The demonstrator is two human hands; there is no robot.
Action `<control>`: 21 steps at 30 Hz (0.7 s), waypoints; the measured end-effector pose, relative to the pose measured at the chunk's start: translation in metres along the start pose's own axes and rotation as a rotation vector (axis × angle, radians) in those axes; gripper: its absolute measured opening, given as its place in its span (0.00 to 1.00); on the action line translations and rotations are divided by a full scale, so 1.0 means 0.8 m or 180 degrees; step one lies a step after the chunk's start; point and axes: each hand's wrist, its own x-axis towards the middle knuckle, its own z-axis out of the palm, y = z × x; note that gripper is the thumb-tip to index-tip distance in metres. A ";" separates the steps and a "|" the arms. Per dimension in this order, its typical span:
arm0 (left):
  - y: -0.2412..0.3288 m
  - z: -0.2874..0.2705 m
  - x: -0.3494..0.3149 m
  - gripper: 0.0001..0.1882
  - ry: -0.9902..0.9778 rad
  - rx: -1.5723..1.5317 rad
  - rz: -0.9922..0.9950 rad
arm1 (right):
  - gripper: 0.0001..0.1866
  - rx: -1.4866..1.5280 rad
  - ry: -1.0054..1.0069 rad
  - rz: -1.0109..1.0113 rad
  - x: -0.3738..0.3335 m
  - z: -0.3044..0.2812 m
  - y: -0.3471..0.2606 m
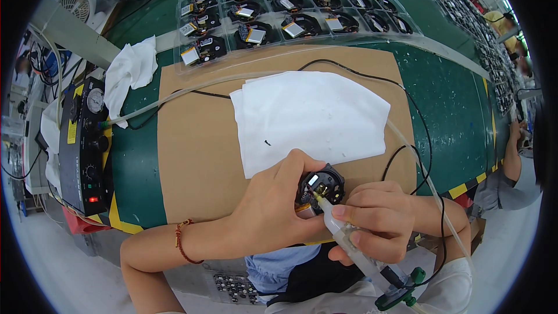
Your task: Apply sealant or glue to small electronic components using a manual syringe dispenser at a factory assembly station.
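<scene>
1. in the head view, our left hand (pixel 273 209) curls around a small round black casing (pixel 321 187), pinching it between thumb and fingers just above the near edge of the brown board (pixel 192 157).
2. our right hand (pixel 372 221) is closed around a clear syringe (pixel 349 238), held like a pen, its metal tip touching the open inside of the casing.
3. a thin clear hose (pixel 430 186) and a black cable (pixel 427 139) run from the syringe's back end across the board towards the black control box (pixel 84 145) on the left.
4. what could go wrong, as we judge it: the tip could slip off its spot if the casing turns in our grip, smearing fluid over the parts inside; the hose could also tug at the syringe.
5. a white cloth (pixel 308 116) lies flat just beyond the casing; a second crumpled cloth (pixel 131 72) sits by the box.
6. a clear tray (pixel 279 14) at the far edge holds rows of similar black casings, one per pocket, each with a small silvery block.
</scene>
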 end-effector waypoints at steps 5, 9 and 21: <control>0.001 -0.001 0.001 0.29 -0.0050 -0.0014 -0.0070 | 0.17 -0.0016 -0.0011 0.0001 0.000 -0.001 -0.001; 0.005 -0.007 0.001 0.30 -0.0225 0.0188 -0.0247 | 0.17 0.0000 0.0003 0.0020 -0.001 -0.001 -0.001; 0.004 -0.007 0.001 0.29 -0.0229 0.0287 -0.0184 | 0.18 0.0050 -0.0017 0.0087 0.000 -0.001 -0.001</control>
